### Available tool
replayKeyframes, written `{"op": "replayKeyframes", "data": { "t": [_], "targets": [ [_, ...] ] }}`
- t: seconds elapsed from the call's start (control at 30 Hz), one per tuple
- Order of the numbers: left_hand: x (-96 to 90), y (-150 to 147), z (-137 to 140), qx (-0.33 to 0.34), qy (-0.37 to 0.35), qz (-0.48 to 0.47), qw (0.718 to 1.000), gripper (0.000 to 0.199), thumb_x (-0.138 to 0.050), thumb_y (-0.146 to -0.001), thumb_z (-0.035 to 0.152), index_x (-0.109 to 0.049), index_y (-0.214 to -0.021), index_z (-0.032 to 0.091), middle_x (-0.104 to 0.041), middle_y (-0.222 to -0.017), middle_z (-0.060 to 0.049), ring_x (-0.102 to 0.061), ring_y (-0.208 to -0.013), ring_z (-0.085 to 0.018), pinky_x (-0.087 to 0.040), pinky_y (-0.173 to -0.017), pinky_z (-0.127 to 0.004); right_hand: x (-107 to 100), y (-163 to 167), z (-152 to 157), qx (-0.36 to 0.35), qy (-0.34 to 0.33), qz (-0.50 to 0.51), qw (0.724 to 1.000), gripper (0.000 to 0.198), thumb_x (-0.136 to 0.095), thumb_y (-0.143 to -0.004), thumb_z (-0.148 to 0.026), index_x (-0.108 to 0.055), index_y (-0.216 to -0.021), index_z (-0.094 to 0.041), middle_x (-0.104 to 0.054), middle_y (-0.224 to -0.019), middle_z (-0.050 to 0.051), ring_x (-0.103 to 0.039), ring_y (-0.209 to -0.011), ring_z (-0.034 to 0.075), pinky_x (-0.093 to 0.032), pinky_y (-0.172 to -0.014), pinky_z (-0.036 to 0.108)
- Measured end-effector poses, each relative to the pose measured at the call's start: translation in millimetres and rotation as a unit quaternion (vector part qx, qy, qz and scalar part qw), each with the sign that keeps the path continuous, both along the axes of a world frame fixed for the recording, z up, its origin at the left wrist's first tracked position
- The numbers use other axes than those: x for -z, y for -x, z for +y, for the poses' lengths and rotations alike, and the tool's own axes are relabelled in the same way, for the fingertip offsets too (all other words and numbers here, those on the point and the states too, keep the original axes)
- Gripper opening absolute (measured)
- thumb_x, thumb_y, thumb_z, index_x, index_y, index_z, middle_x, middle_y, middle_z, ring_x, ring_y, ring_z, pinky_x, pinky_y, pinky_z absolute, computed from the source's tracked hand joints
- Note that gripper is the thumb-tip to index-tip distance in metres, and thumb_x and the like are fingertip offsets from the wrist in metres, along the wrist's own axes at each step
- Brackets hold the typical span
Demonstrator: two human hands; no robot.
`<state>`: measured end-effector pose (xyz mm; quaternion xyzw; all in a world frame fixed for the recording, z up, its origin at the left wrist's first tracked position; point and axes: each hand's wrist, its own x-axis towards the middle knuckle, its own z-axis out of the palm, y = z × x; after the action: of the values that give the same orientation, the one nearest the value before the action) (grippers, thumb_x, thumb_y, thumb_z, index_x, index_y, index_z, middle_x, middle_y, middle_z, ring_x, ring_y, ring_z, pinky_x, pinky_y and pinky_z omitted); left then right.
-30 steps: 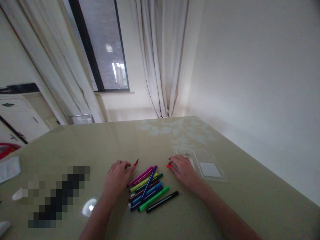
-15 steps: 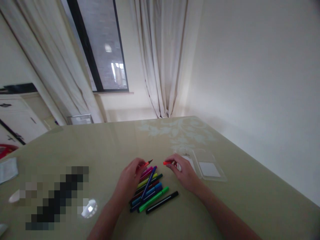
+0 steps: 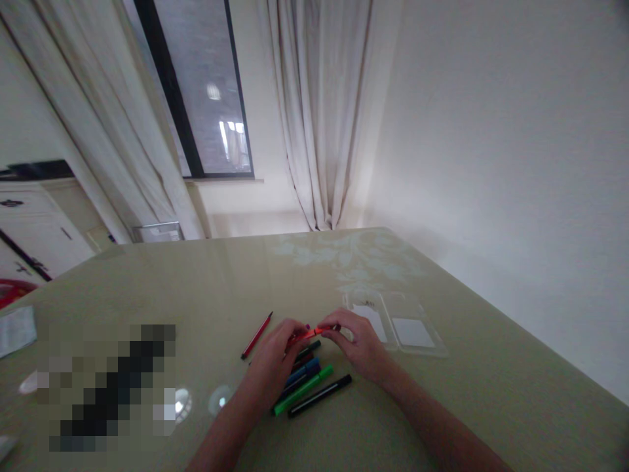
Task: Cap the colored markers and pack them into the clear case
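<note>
My left hand (image 3: 278,347) is closed around an orange-red felt-tip marker (image 3: 305,337), which points right. The right hand (image 3: 354,337) pinches its orange-red cap (image 3: 325,330) at the marker's tip end. Cap and marker meet in line; whether the cap is fully seated I cannot tell. Beneath and beside my left hand lie several markers, among them a bright green marker (image 3: 304,391), a blue marker (image 3: 303,372) and a black marker (image 3: 320,396). Left of that hand rests a red marker (image 3: 256,335) with a dark tip. My left hand covers part of the pile.
Behind my right hand a clear plastic case (image 3: 439,353) lies opened on the table (image 3: 206,282), with white cards (image 3: 413,332) in it. A pale packet (image 3: 17,330) sits at the far left. A wall (image 3: 515,164) borders the table's right side.
Both hands have come together, bringing the orange-red cap and marker into contact. My left hand moved right over the pile, and the red marker on its left now shows.
</note>
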<state>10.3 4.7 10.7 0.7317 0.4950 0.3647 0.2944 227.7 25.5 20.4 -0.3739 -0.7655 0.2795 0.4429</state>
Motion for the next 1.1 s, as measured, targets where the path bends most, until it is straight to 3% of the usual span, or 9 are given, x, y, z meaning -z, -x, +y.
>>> {"op": "replayKeyframes", "data": {
  "t": [0.2,0.33,0.43,0.53,0.67,0.8,0.9,1.0,1.1],
  "targets": [
    [8.0,-9,-1,-0.013,-0.01,-0.035,0.999,0.02,-0.058,-0.097,0.04,-0.066,-0.089,0.023,-0.071,-0.089,-0.001,-0.067,-0.083,-0.019,-0.053,-0.073,-0.028,-2,0,-2,0.001,0.013,0.028,1.0,0.019,-0.07,-0.094,-0.041,-0.08,-0.093,-0.025,-0.076,-0.086,0.003,-0.07,-0.081,0.019,-0.053,-0.076,0.031],
    [4.4,-6,-1,-0.014,-0.007,-0.01,1.0,0.022,-0.058,-0.098,0.043,-0.067,-0.092,0.024,-0.073,-0.091,-0.001,-0.068,-0.083,-0.019,-0.052,-0.075,-0.029,-1,-1,2,0.003,0.043,0.003,0.999,0.018,-0.07,-0.094,-0.04,-0.079,-0.094,-0.025,-0.078,-0.088,0.003,-0.071,-0.083,0.02,-0.053,-0.077,0.031],
    [-1.1,4,1,-0.04,-0.04,0.089,0.994,0.021,-0.057,-0.098,0.042,-0.068,-0.094,0.025,-0.073,-0.092,-0.002,-0.067,-0.086,-0.021,-0.049,-0.077,-0.031,3,-7,9,0.036,0.052,-0.06,0.996,0.022,-0.072,-0.092,-0.037,-0.076,-0.108,-0.022,-0.078,-0.1,0.005,-0.07,-0.09,0.021,-0.053,-0.082,0.033],
    [-4.3,16,3,-0.076,-0.072,0.174,0.979,0.02,-0.058,-0.096,0.041,-0.068,-0.09,0.025,-0.071,-0.089,-0.003,-0.066,-0.086,-0.023,-0.046,-0.076,-0.031,7,-18,16,0.123,0.015,-0.175,0.977,0.032,-0.076,-0.085,-0.025,-0.071,-0.116,-0.019,-0.073,-0.115,0.009,-0.065,-0.105,0.026,-0.048,-0.097,0.041],
    [-4.6,20,5,-0.056,-0.057,0.194,0.978,0.024,-0.057,-0.095,0.043,-0.066,-0.085,0.023,-0.069,-0.086,-0.003,-0.064,-0.082,-0.022,-0.045,-0.073,-0.03,11,-31,21,0.164,-0.015,-0.28,0.946,0.031,-0.064,-0.082,-0.009,-0.07,-0.111,-0.018,-0.07,-0.114,0.01,-0.061,-0.114,0.027,-0.044,-0.102,0.04],
    [-6.7,19,6,-0.043,-0.013,0.199,0.979,0.029,-0.055,-0.096,0.046,-0.066,-0.084,0.023,-0.069,-0.081,-0.003,-0.064,-0.077,-0.021,-0.044,-0.071,-0.03,12,-32,22,0.192,-0.005,-0.314,0.93,0.029,-0.057,-0.083,-0.006,-0.069,-0.107,-0.018,-0.068,-0.112,0.009,-0.061,-0.11,0.024,-0.045,-0.099,0.035],
    [-6.6,27,10,-0.109,0.001,0.203,0.973,0.029,-0.049,-0.098,0.042,-0.066,-0.086,0.022,-0.069,-0.085,-0.004,-0.064,-0.08,-0.022,-0.046,-0.073,-0.032,11,-27,21,0.231,-0.001,-0.341,0.911,0.015,-0.059,-0.089,-0.016,-0.07,-0.098,-0.018,-0.067,-0.11,0.011,-0.061,-0.107,0.026,-0.046,-0.095,0.036],
    [0.0,43,16,-0.211,-0.02,0.245,0.946,0.03,-0.046,-0.099,0.04,-0.067,-0.097,0.02,-0.069,-0.099,-0.009,-0.065,-0.093,-0.027,-0.047,-0.084,-0.037,12,-22,21,0.262,-0.008,-0.365,0.893,0.011,-0.063,-0.09,-0.023,-0.07,-0.096,-0.017,-0.067,-0.112,0.013,-0.06,-0.109,0.029,-0.046,-0.095,0.038],
    [9.9,54,19,-0.232,-0.018,0.312,0.921,0.027,-0.05,-0.096,0.038,-0.069,-0.101,0.018,-0.068,-0.105,-0.012,-0.064,-0.102,-0.031,-0.047,-0.091,-0.042,14,-19,22,0.255,-0.025,-0.371,0.893,0.01,-0.064,-0.09,-0.02,-0.071,-0.096,-0.018,-0.068,-0.115,0.012,-0.058,-0.111,0.029,-0.044,-0.097,0.039]
  ]
}}
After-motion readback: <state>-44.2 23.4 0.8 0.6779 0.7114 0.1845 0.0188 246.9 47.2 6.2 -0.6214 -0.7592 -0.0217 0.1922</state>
